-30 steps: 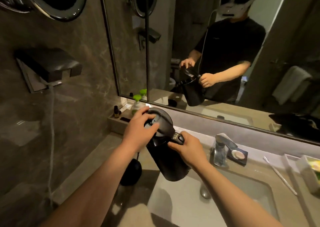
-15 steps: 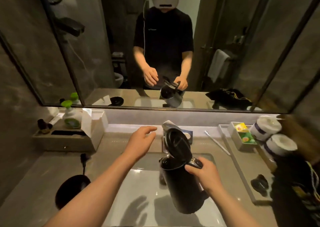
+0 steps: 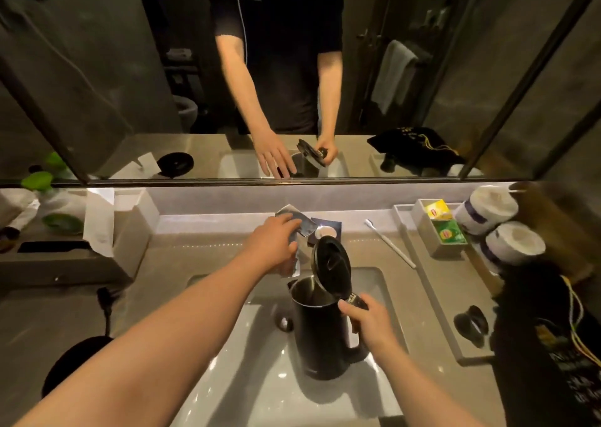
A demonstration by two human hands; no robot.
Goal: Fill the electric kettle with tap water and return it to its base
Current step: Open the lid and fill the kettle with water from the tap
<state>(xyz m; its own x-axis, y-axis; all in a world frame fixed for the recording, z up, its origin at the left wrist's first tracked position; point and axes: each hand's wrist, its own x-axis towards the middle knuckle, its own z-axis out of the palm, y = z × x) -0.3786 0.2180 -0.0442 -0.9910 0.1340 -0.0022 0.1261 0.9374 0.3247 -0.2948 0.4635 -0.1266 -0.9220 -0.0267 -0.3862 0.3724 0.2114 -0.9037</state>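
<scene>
**Head view: kettle held open over the basin, left hand at the tap**

Head camera looks down on a bathroom counter (image 3: 182, 257). Readable writing is scarce: the yellow tea-bag sachet (image 3: 438, 211) and the green sachet (image 3: 450, 233) in the small grey box (image 3: 422, 228) each carry a red oval logo, its letters too small to make out. Gold print on the black pouch (image 3: 553, 355) at the right edge is blurred.

The right hand (image 3: 370, 324) is closed around the handle of the black electric kettle (image 3: 320, 335), which hangs upright over the white sink (image 3: 247, 371), spout beneath the chrome tap (image 3: 294, 223). Its lid (image 3: 331, 264) stands flipped up. The left hand (image 3: 274, 244) lies over the tap with fingers loosely spread; whether they grip it cannot be told. The round kettle base (image 3: 76, 358) sits on the counter at far left, well apart from the kettle.

Half a second ago the left hand hovered short of the tap; it has since reached it, and the kettle now sits lower in the basin.
</scene>
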